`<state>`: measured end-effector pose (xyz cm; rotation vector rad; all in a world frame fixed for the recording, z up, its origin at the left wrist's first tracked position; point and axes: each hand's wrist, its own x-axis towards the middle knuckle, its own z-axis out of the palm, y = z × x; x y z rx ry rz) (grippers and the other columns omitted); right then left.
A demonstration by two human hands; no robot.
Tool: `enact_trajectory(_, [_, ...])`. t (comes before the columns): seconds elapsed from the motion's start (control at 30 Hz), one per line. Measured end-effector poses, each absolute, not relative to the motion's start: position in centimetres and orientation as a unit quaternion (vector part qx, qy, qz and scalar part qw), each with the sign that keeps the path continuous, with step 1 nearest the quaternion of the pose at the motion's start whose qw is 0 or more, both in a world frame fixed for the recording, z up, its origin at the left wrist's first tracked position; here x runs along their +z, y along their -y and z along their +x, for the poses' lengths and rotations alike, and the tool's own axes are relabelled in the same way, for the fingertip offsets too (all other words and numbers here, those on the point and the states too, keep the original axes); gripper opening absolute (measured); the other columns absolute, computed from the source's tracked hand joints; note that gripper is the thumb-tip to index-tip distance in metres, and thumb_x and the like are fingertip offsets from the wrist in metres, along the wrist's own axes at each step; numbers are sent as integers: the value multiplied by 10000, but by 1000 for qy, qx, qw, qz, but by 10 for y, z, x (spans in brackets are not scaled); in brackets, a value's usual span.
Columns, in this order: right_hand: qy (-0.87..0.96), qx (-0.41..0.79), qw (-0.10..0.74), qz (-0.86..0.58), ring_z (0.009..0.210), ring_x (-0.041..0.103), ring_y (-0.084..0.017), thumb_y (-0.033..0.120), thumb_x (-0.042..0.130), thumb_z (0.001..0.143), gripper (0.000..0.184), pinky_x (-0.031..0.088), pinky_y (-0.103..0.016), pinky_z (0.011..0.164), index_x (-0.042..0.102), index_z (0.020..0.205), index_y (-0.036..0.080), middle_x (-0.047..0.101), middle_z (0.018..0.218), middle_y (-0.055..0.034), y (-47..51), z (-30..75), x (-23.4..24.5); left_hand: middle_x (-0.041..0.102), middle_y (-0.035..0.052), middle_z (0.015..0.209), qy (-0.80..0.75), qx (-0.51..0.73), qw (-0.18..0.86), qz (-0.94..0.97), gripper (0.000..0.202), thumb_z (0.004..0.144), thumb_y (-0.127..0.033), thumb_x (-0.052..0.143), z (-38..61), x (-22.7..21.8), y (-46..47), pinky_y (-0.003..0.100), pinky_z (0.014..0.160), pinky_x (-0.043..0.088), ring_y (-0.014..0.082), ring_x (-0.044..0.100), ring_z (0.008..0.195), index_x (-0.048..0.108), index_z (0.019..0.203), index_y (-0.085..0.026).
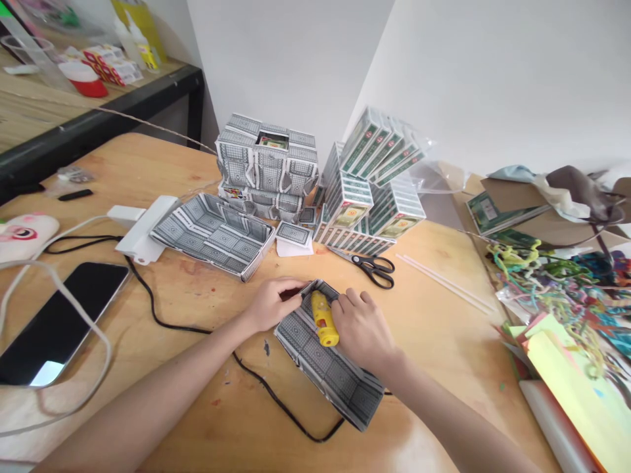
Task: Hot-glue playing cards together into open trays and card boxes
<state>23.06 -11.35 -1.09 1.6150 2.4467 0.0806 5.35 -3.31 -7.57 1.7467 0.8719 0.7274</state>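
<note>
My right hand (362,328) is wrapped round a yellow glue gun (324,322), which lies inside a small open tray (303,341) made of grey-patterned playing cards. The gun's front end sits near the tray's far corner, and its nozzle is hidden. At that same corner, my left hand (276,302) pinches the tray's wall between thumb and fingers. The tray stands at an angle on the wooden table, its near end toward me. A black cable (276,397) passes beneath it.
Behind are a larger card tray (211,230), a stacked card structure (269,164), loose cards (294,233) and green card boxes (367,190). Black-handled scissors (372,266) and white sticks (446,282) lie right. A phone (62,322) and power strip (148,230) are left; coloured pipe cleaners (566,282) far right.
</note>
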Motion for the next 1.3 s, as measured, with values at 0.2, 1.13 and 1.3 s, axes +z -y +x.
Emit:
enact_trajectory(0.2, [-821,31,99,561,738,455,-237,172,532,708,47,236,-355,606,557,746,161,579,745,-92,115,230,-8,711,63,1007,-360,304,505,723,278,728,-173,532,53,-75,33,321,823,495,207,650,913,702,948,-165])
enact_trajectory(1.13, [-805,70,19,588,679,435,-210,197,532,709,53,254,-341,631,498,670,186,552,671,-61,121,237,5,694,40,1078,-338,315,496,735,347,736,-123,523,54,-81,31,315,889,492,204,643,977,688,1038,-170])
enact_trajectory(1.3, [-790,113,-26,603,658,436,-205,172,517,713,92,295,-327,618,470,637,193,530,638,-54,118,246,11,702,44,1055,-341,314,498,733,341,720,-116,531,54,-75,33,301,861,503,195,651,949,692,1017,-162])
